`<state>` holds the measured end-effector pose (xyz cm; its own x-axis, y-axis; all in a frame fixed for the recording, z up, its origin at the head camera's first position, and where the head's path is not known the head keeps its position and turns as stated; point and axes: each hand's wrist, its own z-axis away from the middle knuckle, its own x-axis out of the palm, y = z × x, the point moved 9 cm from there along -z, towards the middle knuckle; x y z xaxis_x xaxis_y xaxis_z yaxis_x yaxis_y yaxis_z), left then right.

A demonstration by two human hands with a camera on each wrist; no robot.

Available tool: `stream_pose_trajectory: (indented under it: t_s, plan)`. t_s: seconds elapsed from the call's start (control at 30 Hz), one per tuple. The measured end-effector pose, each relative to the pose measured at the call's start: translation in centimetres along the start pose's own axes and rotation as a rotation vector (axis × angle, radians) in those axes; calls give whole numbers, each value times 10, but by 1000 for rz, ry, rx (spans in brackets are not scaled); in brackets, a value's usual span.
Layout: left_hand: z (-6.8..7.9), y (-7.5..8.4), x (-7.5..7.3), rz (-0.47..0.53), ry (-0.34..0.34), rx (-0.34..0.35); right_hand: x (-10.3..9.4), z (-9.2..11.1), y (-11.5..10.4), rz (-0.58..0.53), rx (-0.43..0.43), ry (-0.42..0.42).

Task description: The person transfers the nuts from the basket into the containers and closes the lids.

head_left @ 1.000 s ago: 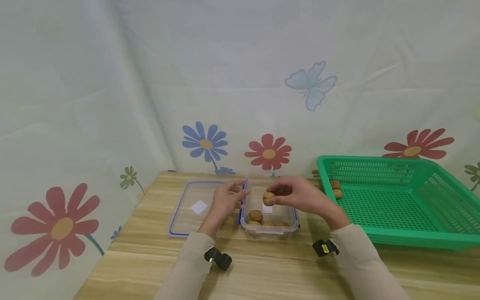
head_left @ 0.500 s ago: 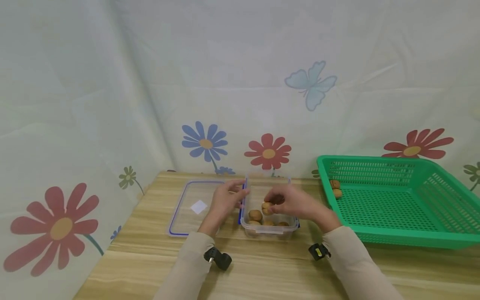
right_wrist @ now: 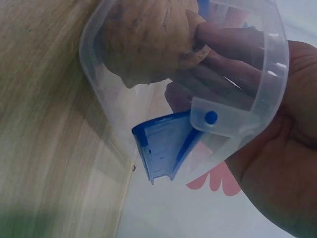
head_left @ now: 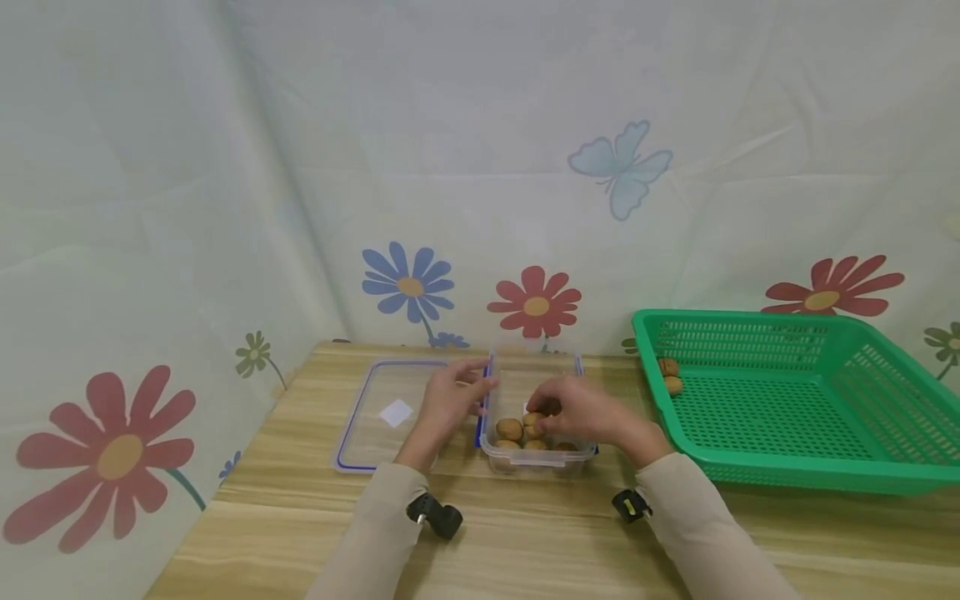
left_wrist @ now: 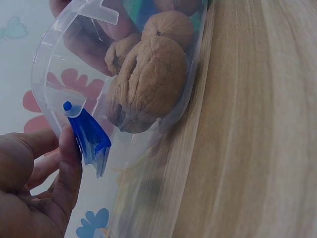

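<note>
A clear plastic box [head_left: 573,364] with blue side clips stands uncovered on the table, several walnuts [head_left: 510,429] at its near end. My right hand [head_left: 581,410] reaches inside and pinches a walnut [head_left: 533,424] low among them; through the box wall in the right wrist view, its fingers [right_wrist: 233,44] meet the shell. At the box's left side, my left hand [head_left: 448,404] touches the rim beside a blue clip [left_wrist: 90,136] with relaxed fingers. That clip hangs unfastened. The fingertips behind the wall are partly hidden.
To the left lies the clear lid [head_left: 367,425] with a blue seal and a white label. A green plastic basket [head_left: 802,475] on the right holds walnuts [head_left: 670,377] in its left corner. A flowered curtain [head_left: 465,167] rises behind the wooden table [head_left: 525,542].
My right hand has lowered the walnut into the box, down to the level of the others. The left hand, the lid and the basket stay where they were.
</note>
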<state>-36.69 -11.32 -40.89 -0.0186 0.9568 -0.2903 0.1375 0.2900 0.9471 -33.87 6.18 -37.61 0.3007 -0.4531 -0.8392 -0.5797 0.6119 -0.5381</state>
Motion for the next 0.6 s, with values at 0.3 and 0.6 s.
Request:
stream_pose_trajectory:
  t_s: [0.3,0.6]
  plan:
    - [1,1,0,-2,7,-9,2,0,-2,34,-6,-11]
    - [1,2,0,2,8,-19,4,0,-8,31,-34,-32]
